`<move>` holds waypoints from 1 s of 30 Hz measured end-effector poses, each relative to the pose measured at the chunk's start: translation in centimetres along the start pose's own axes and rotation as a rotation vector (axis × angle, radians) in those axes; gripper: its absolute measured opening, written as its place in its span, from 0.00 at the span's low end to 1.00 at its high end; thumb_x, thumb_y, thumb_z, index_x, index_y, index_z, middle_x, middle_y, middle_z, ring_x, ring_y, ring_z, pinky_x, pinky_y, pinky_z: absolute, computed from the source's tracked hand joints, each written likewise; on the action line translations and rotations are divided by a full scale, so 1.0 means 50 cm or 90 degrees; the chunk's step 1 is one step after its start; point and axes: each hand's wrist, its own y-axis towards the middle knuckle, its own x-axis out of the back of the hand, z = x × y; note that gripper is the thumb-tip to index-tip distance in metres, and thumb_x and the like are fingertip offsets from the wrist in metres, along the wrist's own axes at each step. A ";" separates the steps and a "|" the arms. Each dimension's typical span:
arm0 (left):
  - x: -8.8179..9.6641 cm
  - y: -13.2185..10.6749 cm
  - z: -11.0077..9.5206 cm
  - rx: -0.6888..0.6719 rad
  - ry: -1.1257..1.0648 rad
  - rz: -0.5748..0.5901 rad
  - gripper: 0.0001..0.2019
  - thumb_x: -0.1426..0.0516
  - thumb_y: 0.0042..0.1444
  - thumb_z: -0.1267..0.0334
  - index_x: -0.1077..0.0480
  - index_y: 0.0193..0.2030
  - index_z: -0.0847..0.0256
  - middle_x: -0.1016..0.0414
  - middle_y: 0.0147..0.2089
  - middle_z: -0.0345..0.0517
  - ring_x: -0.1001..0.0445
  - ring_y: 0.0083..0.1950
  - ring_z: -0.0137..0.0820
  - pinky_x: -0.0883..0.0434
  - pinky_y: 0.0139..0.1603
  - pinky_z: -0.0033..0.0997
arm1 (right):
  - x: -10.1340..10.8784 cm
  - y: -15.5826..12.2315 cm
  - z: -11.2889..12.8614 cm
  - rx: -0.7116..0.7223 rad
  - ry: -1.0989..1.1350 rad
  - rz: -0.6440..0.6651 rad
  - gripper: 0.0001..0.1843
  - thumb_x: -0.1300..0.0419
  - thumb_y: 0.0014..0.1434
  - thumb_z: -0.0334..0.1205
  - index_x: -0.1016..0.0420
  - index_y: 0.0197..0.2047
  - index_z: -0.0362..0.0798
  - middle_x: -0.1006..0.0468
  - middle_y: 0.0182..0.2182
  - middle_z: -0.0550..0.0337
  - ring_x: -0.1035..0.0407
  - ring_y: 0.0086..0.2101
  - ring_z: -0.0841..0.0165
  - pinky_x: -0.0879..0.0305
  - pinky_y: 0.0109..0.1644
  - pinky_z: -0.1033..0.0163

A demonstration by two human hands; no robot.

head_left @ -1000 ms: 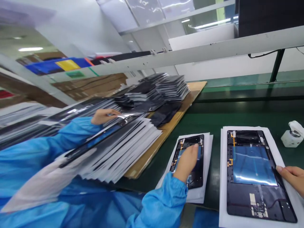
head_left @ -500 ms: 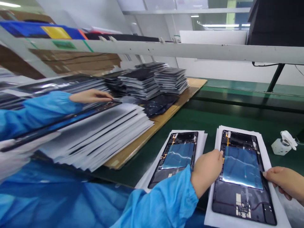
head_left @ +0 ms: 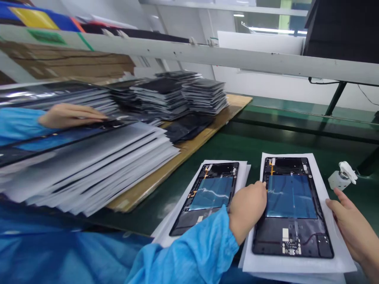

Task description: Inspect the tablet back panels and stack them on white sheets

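Observation:
My left hand (head_left: 71,116) lies at the far edge of a black tablet panel (head_left: 38,144) with blue film, on a tall stack of paper-interleaved panels (head_left: 89,169). My right hand (head_left: 247,207) is curled between two black panels on white sheets, its fingertips at the left edge of the right panel (head_left: 291,209). It holds nothing, and its wrist covers a corner of the left panel (head_left: 207,197). Another person's hand (head_left: 351,223) rests on the right panel's white sheet.
Piles of black panels (head_left: 162,94) stand on a cardboard sheet (head_left: 189,148) at the back. A small white bottle (head_left: 340,179) sits on the green bench (head_left: 281,146) to the right. A white rail (head_left: 189,51) runs overhead.
The view has swung and levelled. My right hand has moved rightward off the left panel to the right panel's edge. The other person's fingers have spread and lifted slightly.

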 end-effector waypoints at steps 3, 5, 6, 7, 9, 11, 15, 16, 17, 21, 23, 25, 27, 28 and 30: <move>-0.010 0.003 0.001 -0.003 -0.012 -0.005 0.19 0.62 0.60 0.64 0.31 0.33 0.64 0.27 0.31 0.50 0.27 0.35 0.41 0.35 0.32 0.36 | -0.013 -0.006 0.005 -0.028 0.055 -0.004 0.45 0.38 0.47 0.38 0.61 0.61 0.65 0.24 0.28 0.65 0.28 0.30 0.62 0.33 0.32 0.61; -0.017 0.006 0.003 -0.001 -0.021 -0.010 0.19 0.62 0.60 0.63 0.32 0.32 0.64 0.26 0.31 0.49 0.27 0.35 0.40 0.35 0.32 0.35 | -0.014 -0.006 0.006 -0.019 0.075 -0.006 0.47 0.37 0.47 0.39 0.63 0.62 0.67 0.24 0.27 0.67 0.28 0.31 0.62 0.32 0.33 0.60; -0.020 0.008 0.004 0.001 -0.027 -0.015 0.19 0.62 0.61 0.63 0.32 0.32 0.64 0.26 0.31 0.49 0.27 0.35 0.40 0.36 0.32 0.34 | -0.014 -0.006 0.007 -0.010 0.085 -0.010 0.49 0.37 0.46 0.40 0.66 0.62 0.68 0.24 0.26 0.67 0.28 0.31 0.62 0.32 0.33 0.59; -0.023 0.009 0.004 0.003 -0.031 -0.020 0.19 0.62 0.61 0.63 0.32 0.31 0.63 0.27 0.31 0.48 0.27 0.35 0.39 0.37 0.32 0.34 | -0.013 -0.007 0.007 -0.008 0.094 -0.016 0.51 0.36 0.46 0.42 0.68 0.62 0.68 0.24 0.27 0.67 0.28 0.31 0.61 0.32 0.34 0.57; -0.028 0.010 0.005 0.002 -0.035 -0.028 0.19 0.62 0.61 0.62 0.33 0.31 0.63 0.27 0.31 0.48 0.27 0.35 0.38 0.38 0.31 0.33 | -0.014 -0.007 0.005 -0.031 0.114 0.016 0.51 0.36 0.46 0.45 0.67 0.62 0.65 0.23 0.30 0.64 0.28 0.32 0.60 0.31 0.35 0.55; -0.031 0.010 0.005 0.001 -0.033 -0.030 0.20 0.62 0.61 0.62 0.33 0.30 0.63 0.27 0.31 0.47 0.27 0.35 0.38 0.39 0.31 0.33 | -0.019 -0.008 0.002 -0.074 0.139 0.112 0.46 0.37 0.47 0.46 0.59 0.63 0.56 0.23 0.35 0.57 0.28 0.35 0.58 0.32 0.37 0.55; -0.035 0.010 0.007 0.009 -0.044 -0.033 0.20 0.62 0.61 0.60 0.34 0.29 0.63 0.27 0.30 0.48 0.27 0.35 0.38 0.41 0.31 0.32 | -0.033 -0.006 -0.006 -0.101 0.140 0.248 0.35 0.40 0.51 0.42 0.47 0.60 0.48 0.24 0.40 0.52 0.30 0.40 0.58 0.35 0.44 0.55; -0.036 0.010 0.009 0.018 -0.063 -0.033 0.19 0.62 0.61 0.60 0.34 0.29 0.63 0.27 0.30 0.48 0.28 0.35 0.38 0.41 0.32 0.32 | -0.034 -0.005 -0.009 -0.101 0.133 0.248 0.35 0.40 0.51 0.41 0.47 0.60 0.50 0.24 0.41 0.54 0.30 0.41 0.59 0.35 0.45 0.54; -0.036 0.010 0.012 0.033 -0.094 -0.034 0.19 0.62 0.61 0.59 0.35 0.28 0.63 0.27 0.30 0.48 0.28 0.35 0.38 0.41 0.32 0.32 | -0.034 -0.004 -0.011 -0.092 0.129 0.245 0.34 0.40 0.51 0.42 0.47 0.60 0.51 0.25 0.42 0.56 0.31 0.42 0.59 0.36 0.46 0.55; -0.028 0.001 0.027 0.054 -0.352 -0.062 0.20 0.61 0.59 0.53 0.34 0.32 0.61 0.28 0.32 0.45 0.30 0.36 0.34 0.39 0.36 0.30 | -0.018 -0.006 -0.025 0.000 0.094 0.170 0.35 0.40 0.50 0.46 0.46 0.60 0.53 0.26 0.44 0.60 0.34 0.46 0.62 0.42 0.52 0.59; -0.018 -0.010 0.032 0.007 -0.514 -0.070 0.21 0.60 0.58 0.49 0.34 0.34 0.61 0.29 0.33 0.45 0.31 0.38 0.34 0.37 0.39 0.31 | -0.005 -0.011 -0.030 0.041 0.058 0.092 0.37 0.40 0.48 0.50 0.46 0.60 0.53 0.26 0.44 0.61 0.35 0.47 0.62 0.42 0.52 0.59; -0.005 -0.025 0.032 -0.028 -0.690 -0.038 0.23 0.58 0.55 0.45 0.33 0.36 0.63 0.29 0.35 0.47 0.31 0.40 0.35 0.36 0.42 0.32 | 0.002 -0.017 -0.028 0.074 0.033 0.049 0.38 0.41 0.48 0.52 0.47 0.60 0.52 0.26 0.45 0.61 0.35 0.47 0.61 0.40 0.51 0.58; 0.008 -0.040 0.027 -0.037 -0.893 0.070 0.24 0.55 0.53 0.43 0.32 0.38 0.64 0.28 0.36 0.50 0.31 0.44 0.38 0.35 0.45 0.35 | 0.000 -0.021 -0.022 0.094 0.021 0.048 0.38 0.42 0.48 0.53 0.46 0.60 0.52 0.27 0.45 0.60 0.34 0.46 0.59 0.38 0.49 0.56; 0.013 -0.046 0.024 -0.032 -0.990 0.144 0.24 0.53 0.52 0.43 0.32 0.39 0.64 0.27 0.37 0.51 0.31 0.46 0.39 0.35 0.46 0.36 | -0.004 -0.023 -0.019 0.105 0.016 0.051 0.37 0.42 0.48 0.53 0.46 0.60 0.51 0.27 0.46 0.60 0.35 0.46 0.59 0.38 0.49 0.56; 0.017 -0.055 0.017 -0.007 -1.121 0.257 0.23 0.49 0.50 0.45 0.31 0.39 0.65 0.26 0.38 0.52 0.31 0.47 0.40 0.36 0.49 0.39 | -0.014 -0.025 -0.013 0.129 -0.006 0.046 0.36 0.43 0.49 0.54 0.44 0.60 0.51 0.28 0.47 0.60 0.37 0.48 0.58 0.40 0.51 0.55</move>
